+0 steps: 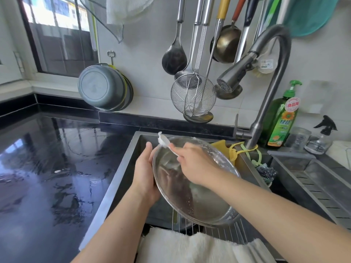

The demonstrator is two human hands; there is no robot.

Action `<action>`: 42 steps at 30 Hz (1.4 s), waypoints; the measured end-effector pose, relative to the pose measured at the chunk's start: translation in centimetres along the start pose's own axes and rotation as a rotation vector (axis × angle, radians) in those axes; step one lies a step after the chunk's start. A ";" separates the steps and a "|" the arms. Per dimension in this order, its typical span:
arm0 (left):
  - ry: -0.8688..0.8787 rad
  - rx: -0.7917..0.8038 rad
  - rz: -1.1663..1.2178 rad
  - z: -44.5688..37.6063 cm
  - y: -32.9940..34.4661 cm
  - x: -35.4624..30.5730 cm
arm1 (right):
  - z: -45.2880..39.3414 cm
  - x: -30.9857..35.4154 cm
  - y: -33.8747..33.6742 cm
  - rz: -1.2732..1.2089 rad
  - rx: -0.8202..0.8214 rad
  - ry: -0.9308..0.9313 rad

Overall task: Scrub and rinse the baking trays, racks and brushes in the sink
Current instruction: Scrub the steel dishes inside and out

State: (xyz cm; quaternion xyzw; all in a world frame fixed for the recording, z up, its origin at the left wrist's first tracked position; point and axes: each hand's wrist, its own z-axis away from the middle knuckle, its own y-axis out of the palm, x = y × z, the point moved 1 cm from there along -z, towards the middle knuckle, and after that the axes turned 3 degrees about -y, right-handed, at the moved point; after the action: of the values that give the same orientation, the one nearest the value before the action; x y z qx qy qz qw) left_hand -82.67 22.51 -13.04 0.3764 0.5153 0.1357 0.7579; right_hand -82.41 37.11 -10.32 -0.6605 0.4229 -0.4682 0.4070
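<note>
Green dish-soap bottle (pixel 281 118) at three o'clock, beside the faucet base: red round seal near the shoulder reading "食品用"; below it, under a sunflower picture, white brand characters "绿劲". Smaller print beneath too small to read. Tag on the hanging pouch (pixel 266 65) at one o'clock: illegible.

- A wet black countertop (pixel 47 168) spreads left of the basin, its surface glossy with puddles.
- Grey basins (pixel 103 88) hang stacked against the wall above the countertop's back edge.
- A ladle (pixel 173 59), a wire skimmer (pixel 193 94) and a brass-coloured pan (pixel 228 44) hang on the wall.
- A green dish soap bottle (pixel 282 118) stands at the back right corner, with a clear jar (pixel 298 138) and a spray bottle (pixel 321 139) beside it.
- A white towel (pixel 199 247) lies along the near edge.
</note>
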 end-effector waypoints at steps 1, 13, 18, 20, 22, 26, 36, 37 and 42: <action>-0.003 -0.003 -0.002 -0.1 -0.1 -0.1 | 0.4 0.4 0.2 -0.032 0.010 -0.010; 0.040 -0.165 0.029 -0.8 -1.4 0.1 | 4.8 3.2 -1.2 -0.060 0.332 -0.058; 0.109 -0.266 -0.141 -1.0 -1.7 0.0 | 5.4 2.4 -4.5 -0.083 0.568 0.044; 0.166 -0.244 -0.181 -1.3 -1.7 -0.2 | 5.2 1.4 -5.4 -0.276 0.480 0.195; 0.209 -0.214 -0.220 -1.3 -1.2 -0.1 | 4.1 1.3 -5.2 -0.586 0.263 0.417; 0.254 -0.175 -0.278 -1.2 -0.7 0.5 | -0.7 2.6 -3.9 -0.816 0.099 0.619; 0.318 -0.193 -0.339 -1.4 -0.9 0.4 | -6.0 4.6 -7.7 -0.862 0.596 0.672; 0.323 -0.169 -0.353 -1.2 -0.7 0.4 | -6.5 3.8 -8.3 -0.920 0.578 0.724; 0.384 -0.122 -0.405 -1.1 -0.4 0.4 | -7.4 3.6 -8.7 -0.987 0.520 0.770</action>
State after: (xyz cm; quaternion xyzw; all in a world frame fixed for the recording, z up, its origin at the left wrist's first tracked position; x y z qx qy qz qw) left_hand -83.50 22.93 -13.84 0.1867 0.7050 0.0813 0.6793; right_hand -87.25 35.43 0.46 -0.4431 0.0604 -0.8875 0.1115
